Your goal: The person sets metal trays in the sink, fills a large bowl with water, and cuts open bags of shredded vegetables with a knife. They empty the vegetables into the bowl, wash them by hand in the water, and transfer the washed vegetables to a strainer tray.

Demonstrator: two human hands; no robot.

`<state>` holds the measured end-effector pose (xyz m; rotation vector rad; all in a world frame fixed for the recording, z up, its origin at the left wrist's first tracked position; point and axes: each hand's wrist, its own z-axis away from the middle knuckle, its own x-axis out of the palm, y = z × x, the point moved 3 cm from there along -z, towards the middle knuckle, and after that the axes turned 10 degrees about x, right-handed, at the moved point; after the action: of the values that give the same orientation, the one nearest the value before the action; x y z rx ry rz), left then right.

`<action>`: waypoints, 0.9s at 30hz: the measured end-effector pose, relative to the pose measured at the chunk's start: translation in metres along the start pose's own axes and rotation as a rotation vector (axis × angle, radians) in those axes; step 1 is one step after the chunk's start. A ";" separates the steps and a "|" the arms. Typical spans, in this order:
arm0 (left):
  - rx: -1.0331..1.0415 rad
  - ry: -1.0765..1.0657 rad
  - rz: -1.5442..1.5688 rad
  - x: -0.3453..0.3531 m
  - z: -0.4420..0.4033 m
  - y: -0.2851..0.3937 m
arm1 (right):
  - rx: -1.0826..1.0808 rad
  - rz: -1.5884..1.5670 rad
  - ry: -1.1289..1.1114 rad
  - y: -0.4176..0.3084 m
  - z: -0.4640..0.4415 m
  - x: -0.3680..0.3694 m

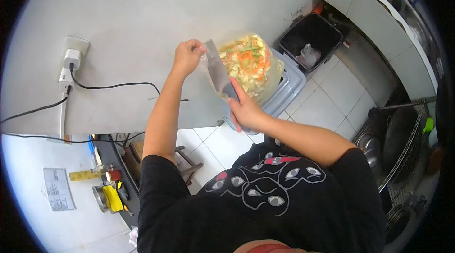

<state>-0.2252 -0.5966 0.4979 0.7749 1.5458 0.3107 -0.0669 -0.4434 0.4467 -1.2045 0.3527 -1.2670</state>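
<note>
A clear plastic bag [272, 75] full of chopped vegetables [251, 61], pale, orange and green pieces, rests on a grey-blue plastic lid or tub [296, 82]. My right hand [246, 110] is wrapped round the handle end of a wide-bladed knife [218, 69]. Its blade points up and away from me, alongside the bag's left side. With fingers pinched, my left hand [188, 56] grips the edge of the plastic bag close to the blade's tip. Whether the blade touches the plastic I cannot tell.
A black bin [310, 39] with crumpled plastic inside stands beyond the tub. Charger cables [113, 83] run from a wall socket on the left. A wire rack [403, 153] with pans is at right. A dark table [125, 172] holds several items, and a wooden stool [189, 165] stands beside it.
</note>
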 end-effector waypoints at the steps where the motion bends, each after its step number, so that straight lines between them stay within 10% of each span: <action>1: -0.013 0.008 0.047 0.001 0.000 -0.003 | 0.007 -0.033 0.025 -0.005 -0.013 -0.001; 27: -0.199 0.168 0.219 -0.019 0.015 -0.009 | -0.114 -0.348 -0.065 0.065 -0.097 0.140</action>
<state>-0.2146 -0.6191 0.5046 0.7764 1.5600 0.6958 -0.0591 -0.6217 0.4083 -1.4450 0.1724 -1.5163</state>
